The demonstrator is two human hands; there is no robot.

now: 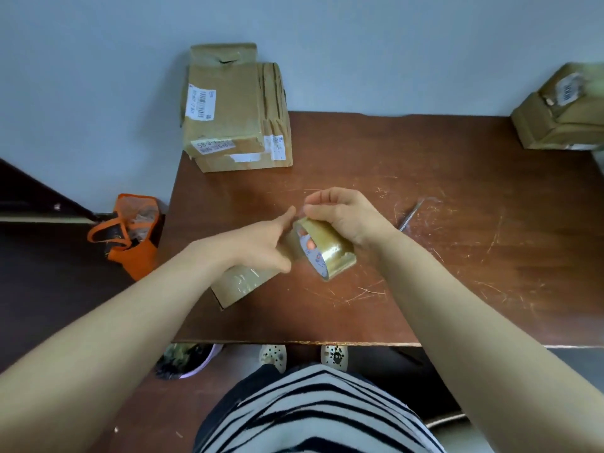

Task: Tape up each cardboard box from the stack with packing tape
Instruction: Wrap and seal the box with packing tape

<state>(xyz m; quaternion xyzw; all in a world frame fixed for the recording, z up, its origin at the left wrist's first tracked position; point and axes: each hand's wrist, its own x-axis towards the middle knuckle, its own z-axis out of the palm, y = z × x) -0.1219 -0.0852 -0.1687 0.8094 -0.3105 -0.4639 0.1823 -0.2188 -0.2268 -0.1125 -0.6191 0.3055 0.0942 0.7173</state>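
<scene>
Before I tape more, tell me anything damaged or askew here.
At far left, the top box sits askew, jutting past the one beneath, and its rear flap is torn. Scratches mark the table.

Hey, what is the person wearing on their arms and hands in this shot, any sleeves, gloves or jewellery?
The left forearm and right forearm are bare, with no sleeves in view. The left hand and right hand wear no gloves, and no watch, bracelet or ring shows. The only clothing near them is a black-and-white striped top on the torso.
</scene>
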